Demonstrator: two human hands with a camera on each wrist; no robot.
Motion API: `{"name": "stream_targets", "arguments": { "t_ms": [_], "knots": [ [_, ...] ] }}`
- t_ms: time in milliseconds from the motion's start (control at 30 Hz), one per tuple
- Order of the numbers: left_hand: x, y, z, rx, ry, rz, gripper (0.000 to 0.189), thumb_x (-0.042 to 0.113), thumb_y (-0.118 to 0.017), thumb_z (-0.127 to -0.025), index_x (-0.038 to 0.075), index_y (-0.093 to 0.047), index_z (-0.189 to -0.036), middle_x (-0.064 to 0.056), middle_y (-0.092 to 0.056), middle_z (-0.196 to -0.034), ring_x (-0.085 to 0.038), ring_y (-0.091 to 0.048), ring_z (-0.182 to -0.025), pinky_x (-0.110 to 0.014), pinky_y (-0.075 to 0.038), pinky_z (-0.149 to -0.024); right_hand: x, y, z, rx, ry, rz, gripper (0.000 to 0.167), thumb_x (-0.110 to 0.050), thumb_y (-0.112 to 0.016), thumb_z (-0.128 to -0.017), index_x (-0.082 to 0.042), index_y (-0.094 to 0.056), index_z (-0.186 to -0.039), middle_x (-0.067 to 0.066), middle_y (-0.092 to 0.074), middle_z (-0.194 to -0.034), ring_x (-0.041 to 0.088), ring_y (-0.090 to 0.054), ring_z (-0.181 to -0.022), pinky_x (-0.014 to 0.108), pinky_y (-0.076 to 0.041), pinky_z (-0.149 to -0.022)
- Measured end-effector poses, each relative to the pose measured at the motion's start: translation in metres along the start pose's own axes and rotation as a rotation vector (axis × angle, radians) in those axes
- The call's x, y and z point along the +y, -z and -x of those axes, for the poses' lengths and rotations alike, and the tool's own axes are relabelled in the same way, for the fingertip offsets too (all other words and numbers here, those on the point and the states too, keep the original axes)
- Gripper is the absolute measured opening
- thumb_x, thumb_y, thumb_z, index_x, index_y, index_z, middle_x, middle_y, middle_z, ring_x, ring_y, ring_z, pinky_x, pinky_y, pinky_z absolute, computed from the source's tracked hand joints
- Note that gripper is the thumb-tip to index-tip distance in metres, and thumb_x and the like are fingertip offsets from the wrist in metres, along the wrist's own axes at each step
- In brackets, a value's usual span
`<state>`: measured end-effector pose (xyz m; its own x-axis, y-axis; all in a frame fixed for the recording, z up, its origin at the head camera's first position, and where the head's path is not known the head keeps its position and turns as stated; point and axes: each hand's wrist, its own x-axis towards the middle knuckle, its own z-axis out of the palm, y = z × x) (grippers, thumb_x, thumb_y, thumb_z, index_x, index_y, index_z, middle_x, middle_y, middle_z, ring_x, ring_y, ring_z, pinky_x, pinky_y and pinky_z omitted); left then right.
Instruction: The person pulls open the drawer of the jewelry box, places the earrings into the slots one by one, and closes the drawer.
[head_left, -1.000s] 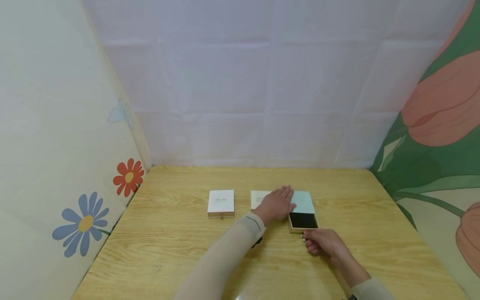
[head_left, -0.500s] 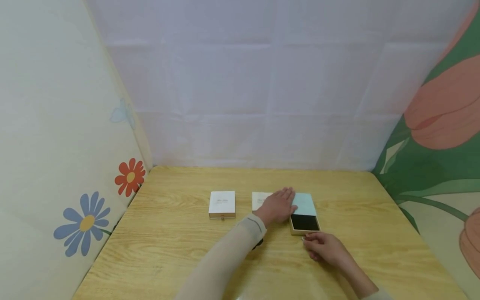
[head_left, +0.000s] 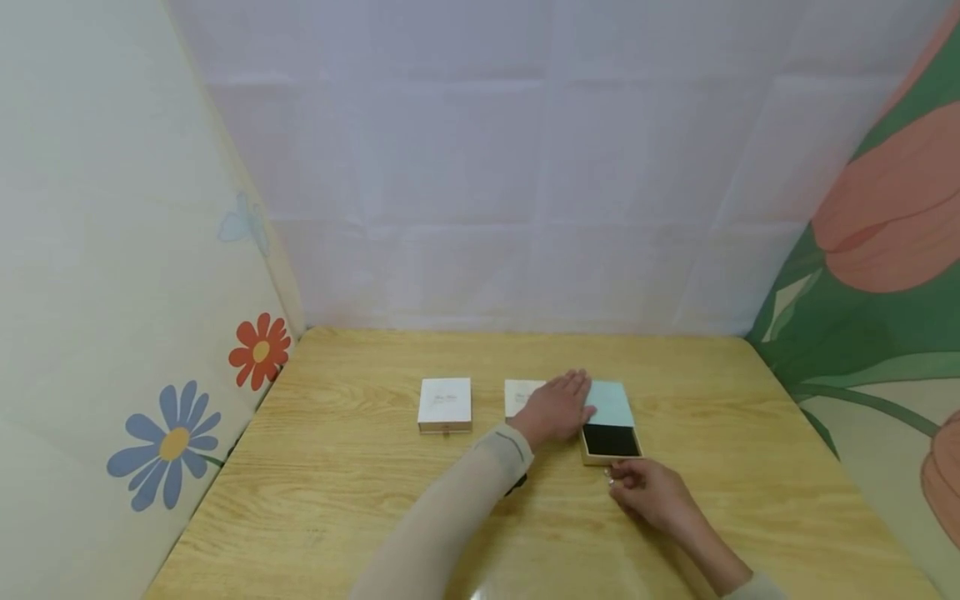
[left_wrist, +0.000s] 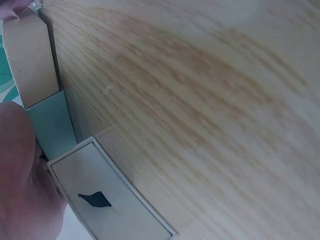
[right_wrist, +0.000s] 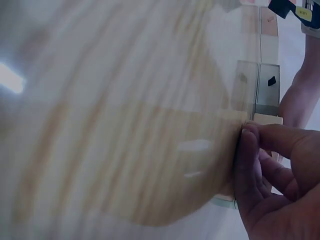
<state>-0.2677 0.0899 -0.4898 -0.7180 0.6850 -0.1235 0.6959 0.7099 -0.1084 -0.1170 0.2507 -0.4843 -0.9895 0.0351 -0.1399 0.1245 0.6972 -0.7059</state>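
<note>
My left hand (head_left: 555,408) lies flat with straight fingers across a cream box (head_left: 522,390) and the edge of a light blue box (head_left: 607,403). The blue box's drawer (head_left: 611,440) is slid out toward me and shows a black lining. Just in front of the drawer, my right hand (head_left: 652,493) pinches a small shiny silver thing (head_left: 608,477) between thumb and fingertips. It is too small to tell its kind. In the left wrist view, the cream box's end has a dark tab (left_wrist: 95,199), beside the drawer's pale side (left_wrist: 32,65).
A white box (head_left: 446,402) with a small pull tab stands shut to the left of the cream one. All boxes rest on a wood-grain table (head_left: 337,500). A pale cloth (head_left: 480,167) hangs behind it, and flower-patterned panels (head_left: 172,442) flank both sides.
My right hand's fingers have shifted their pinch on the small silver thing, staying in front of the drawer. The left hand and the boxes have kept their places.
</note>
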Motion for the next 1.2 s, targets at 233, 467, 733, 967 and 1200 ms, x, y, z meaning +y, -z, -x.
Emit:
{"name": "stream_targets", "arguments": {
  "t_ms": [233, 467, 733, 967, 1200],
  "knots": [
    [0.0000, 0.0012, -0.0009, -0.008, -0.001, 0.007, 0.065, 0.048, -0.013, -0.110, 0.011, -0.011, -0.164, -0.004, -0.011, -0.171, -0.017, -0.011, -0.157, -0.027, -0.014, -0.126, 0.0006, 0.0012, -0.0002, 0.022, 0.052, 0.088, 0.015, -0.013, -0.082, -0.083, -0.009, -0.077, -0.096, -0.002, -0.069, -0.084, 0.011, -0.061, -0.075, 0.025, -0.051, -0.063],
    [0.0000, 0.0030, 0.0007, -0.011, 0.001, 0.014, 0.065, 0.049, -0.013, -0.110, 0.012, -0.012, -0.164, -0.004, -0.013, -0.171, -0.018, -0.013, -0.157, -0.027, -0.014, -0.126, 0.0001, 0.0040, -0.0003, 0.028, 0.047, 0.140, 0.025, -0.015, -0.082, -0.083, -0.005, -0.077, -0.105, 0.001, -0.073, -0.091, 0.014, -0.065, -0.082, 0.035, -0.056, -0.073],
    [0.0003, 0.0024, 0.0001, -0.001, -0.005, 0.022, 0.065, 0.048, -0.014, -0.110, 0.011, -0.012, -0.164, -0.005, -0.013, -0.171, -0.019, -0.014, -0.156, -0.030, -0.017, -0.126, 0.0016, 0.0015, -0.0018, 0.030, 0.059, 0.135, 0.021, -0.014, -0.082, -0.082, -0.007, -0.078, -0.101, -0.001, -0.072, -0.088, 0.011, -0.063, -0.077, 0.026, -0.052, -0.065],
    [0.0011, 0.0044, 0.0003, -0.015, 0.007, 0.027, 0.065, 0.049, -0.013, -0.110, 0.013, -0.012, -0.164, -0.002, -0.010, -0.171, -0.017, -0.012, -0.157, -0.027, -0.013, -0.126, 0.0016, 0.0012, -0.0034, 0.014, 0.065, 0.175, 0.020, -0.016, -0.081, -0.084, -0.011, -0.079, -0.104, -0.004, -0.068, -0.086, 0.011, -0.059, -0.078, 0.029, -0.050, -0.069],
    [0.0003, 0.0044, -0.0001, -0.032, 0.011, 0.017, 0.066, 0.050, -0.012, -0.110, 0.013, -0.010, -0.164, -0.002, -0.009, -0.171, -0.016, -0.010, -0.157, -0.026, -0.013, -0.126, 0.0004, 0.0018, -0.0030, 0.015, 0.113, 0.188, 0.014, -0.015, -0.081, -0.084, -0.013, -0.080, -0.098, 0.001, -0.073, -0.094, 0.012, -0.061, -0.081, 0.033, -0.052, -0.072]
  ]
}}
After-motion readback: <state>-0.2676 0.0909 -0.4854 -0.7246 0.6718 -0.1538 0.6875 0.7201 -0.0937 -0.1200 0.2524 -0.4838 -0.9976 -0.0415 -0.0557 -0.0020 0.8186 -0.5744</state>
